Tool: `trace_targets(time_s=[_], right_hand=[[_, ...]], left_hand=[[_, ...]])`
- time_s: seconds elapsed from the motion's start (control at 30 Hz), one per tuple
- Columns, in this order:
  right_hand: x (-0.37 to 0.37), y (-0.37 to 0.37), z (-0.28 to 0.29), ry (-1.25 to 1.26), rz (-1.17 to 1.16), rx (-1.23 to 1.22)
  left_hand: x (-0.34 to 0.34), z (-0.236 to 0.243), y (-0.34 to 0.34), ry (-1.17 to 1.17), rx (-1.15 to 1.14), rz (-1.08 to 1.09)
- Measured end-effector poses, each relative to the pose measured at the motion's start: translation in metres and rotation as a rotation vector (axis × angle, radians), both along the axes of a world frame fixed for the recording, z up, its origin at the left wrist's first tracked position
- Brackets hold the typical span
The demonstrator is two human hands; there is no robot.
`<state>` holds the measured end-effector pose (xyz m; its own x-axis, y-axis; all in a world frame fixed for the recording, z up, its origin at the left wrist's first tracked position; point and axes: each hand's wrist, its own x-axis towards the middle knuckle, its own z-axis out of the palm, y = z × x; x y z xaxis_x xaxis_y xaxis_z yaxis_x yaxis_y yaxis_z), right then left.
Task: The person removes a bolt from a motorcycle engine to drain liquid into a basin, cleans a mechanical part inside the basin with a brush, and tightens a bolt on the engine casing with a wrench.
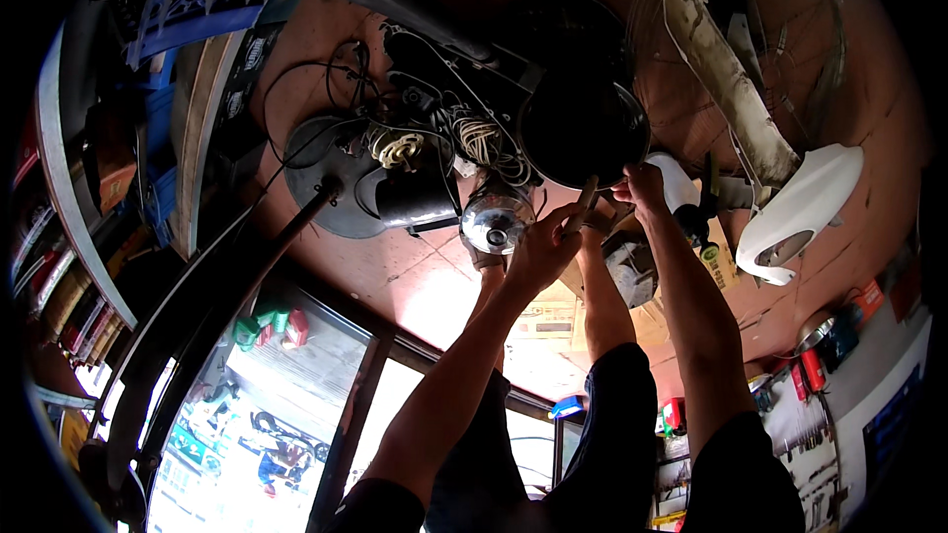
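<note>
My left hand is closed around a thin tan handle or strip, which points up toward the rim of a dark round tub. To its right, my right hand is pinched at that rim; what its fingers grip is too dark to make out. A shiny silver domed metal piece lies beside my left hand. Tangled cables, a coiled cord and a dark cylinder lie left of the tub. My sandaled feet are on the tiled floor below my hands.
Shelving and a dark pole line the left. A flat round base sits on the floor. White panels and cardboard lie to the right and below. A glass doorway and a tool board are near the lower edge.
</note>
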<state>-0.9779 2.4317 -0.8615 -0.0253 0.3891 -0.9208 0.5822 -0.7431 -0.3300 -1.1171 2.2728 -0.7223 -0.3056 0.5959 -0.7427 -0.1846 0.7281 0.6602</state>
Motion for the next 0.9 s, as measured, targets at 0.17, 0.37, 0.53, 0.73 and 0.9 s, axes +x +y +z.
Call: trace_targets(time_s=[0.17,0.37,0.53,0.73,0.9], right_hand=[[-0.006,0.016,-0.003,0.044,-0.001,-0.106],[-0.033,0.033,0.000,-0.104,0.094,-0.057],[-0.057,0.064,0.009,-0.190,0.316,-0.056],[-0.095,0.093,0.009,-0.281,0.518,-0.038],[-0.138,0.110,0.009,-0.378,0.774,0.117]], left_hand=[[-0.006,-0.002,0.009,0.051,0.024,0.024],[-0.023,0.006,0.024,0.034,0.024,0.057],[-0.028,0.006,0.026,-0.101,0.110,0.208],[-0.034,0.001,0.022,-0.161,0.199,0.333],[-0.037,-0.015,0.016,0.361,0.432,0.135]])
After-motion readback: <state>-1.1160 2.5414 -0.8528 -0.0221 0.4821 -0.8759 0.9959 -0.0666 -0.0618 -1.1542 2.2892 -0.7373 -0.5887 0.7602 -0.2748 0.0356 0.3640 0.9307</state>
